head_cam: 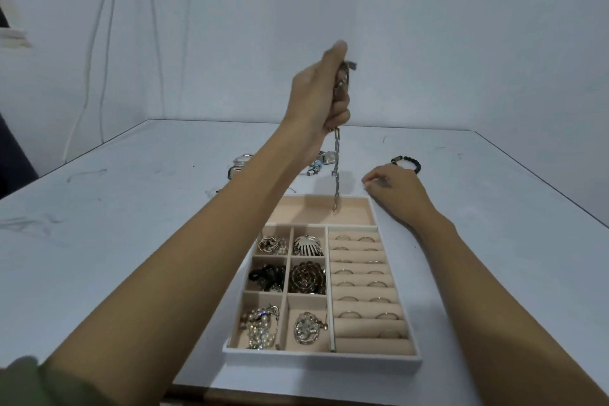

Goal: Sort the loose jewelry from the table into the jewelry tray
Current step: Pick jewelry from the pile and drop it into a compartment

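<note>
Your left hand point(321, 99) is raised well above the table point(131, 208), its fingers curled tight together round the upper part of a silver link chain point(336, 168). A bunched bit of the chain shows at the top of your fist, by the thumb, and the rest runs out from under your little finger and hangs straight down. Its lower end sits over the long back compartment of the jewelry tray point(323, 361); you cannot tell whether the last link touches the lining or hangs just above it. Your right hand point(392, 189) rests knuckles up on the table just beside the tray's far right corner, fingers loosely curled under. In the tray, the six small compartments on the left hold brooches and beaded pieces, and the padded rolls on the right hold rings point(364, 299) in pairs. Beyond the tray on the table lie a dark beaded bracelet point(408, 162) just behind your right hand, a square-faced watch point(326, 157) close to the hanging chain, and a round metal watch point(240, 164), partly hidden by your left forearm.
</note>
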`<state>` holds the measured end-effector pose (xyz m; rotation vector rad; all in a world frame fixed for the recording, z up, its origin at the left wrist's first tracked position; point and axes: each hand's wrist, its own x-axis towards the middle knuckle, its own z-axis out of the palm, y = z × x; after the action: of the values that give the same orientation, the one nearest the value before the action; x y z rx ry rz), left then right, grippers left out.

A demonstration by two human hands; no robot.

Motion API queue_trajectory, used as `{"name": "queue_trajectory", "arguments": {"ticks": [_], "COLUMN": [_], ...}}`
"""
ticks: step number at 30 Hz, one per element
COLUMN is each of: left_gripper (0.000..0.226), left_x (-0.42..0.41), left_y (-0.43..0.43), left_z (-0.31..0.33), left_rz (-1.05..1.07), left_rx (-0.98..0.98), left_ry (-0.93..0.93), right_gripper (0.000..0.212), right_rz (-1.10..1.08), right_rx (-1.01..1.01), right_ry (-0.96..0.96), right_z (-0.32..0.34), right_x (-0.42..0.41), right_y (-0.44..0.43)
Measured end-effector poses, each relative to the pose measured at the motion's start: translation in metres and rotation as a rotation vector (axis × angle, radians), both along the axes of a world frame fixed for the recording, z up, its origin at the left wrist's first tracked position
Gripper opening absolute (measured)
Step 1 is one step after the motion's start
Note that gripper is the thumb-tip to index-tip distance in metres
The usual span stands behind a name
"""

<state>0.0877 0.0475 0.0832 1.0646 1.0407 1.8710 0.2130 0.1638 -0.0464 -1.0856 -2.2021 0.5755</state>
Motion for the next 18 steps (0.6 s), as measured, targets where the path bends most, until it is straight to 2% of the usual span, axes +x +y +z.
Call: {"name": "queue_trajectory", "arguments": {"ticks": [3,7,14,18], "left_gripper": [0.041,0.043,0.044,0.044], "left_x": [0.006,0.011,0.009,0.003], "left_y": [0.003,0.007,0.010,0.008], "left_z": [-0.011,-0.023,-0.048,-0.061], "left_rz": [-0.003,-0.002,-0.038,-0.090], "left_rx": [-0.046,-0.092,-0.196,-0.262], "left_ry": [0.059,0.098,0.302,0.469], "right_gripper": [0.032,0.041,0.052,0.054], "right_rz": [0.019,0.028,0.062,0.027], "right_rx": [0.012,0.072,0.029,0.023], "right_ry": [-0.140,-0.419,-0.627,-0.660], "right_z": [-0.001,0.000,-0.005,-0.007], "right_x": [-0.002,-0.006,0.002,0.012], "right_y": [-0.003,-0.005,-0.002,-0.015]}}
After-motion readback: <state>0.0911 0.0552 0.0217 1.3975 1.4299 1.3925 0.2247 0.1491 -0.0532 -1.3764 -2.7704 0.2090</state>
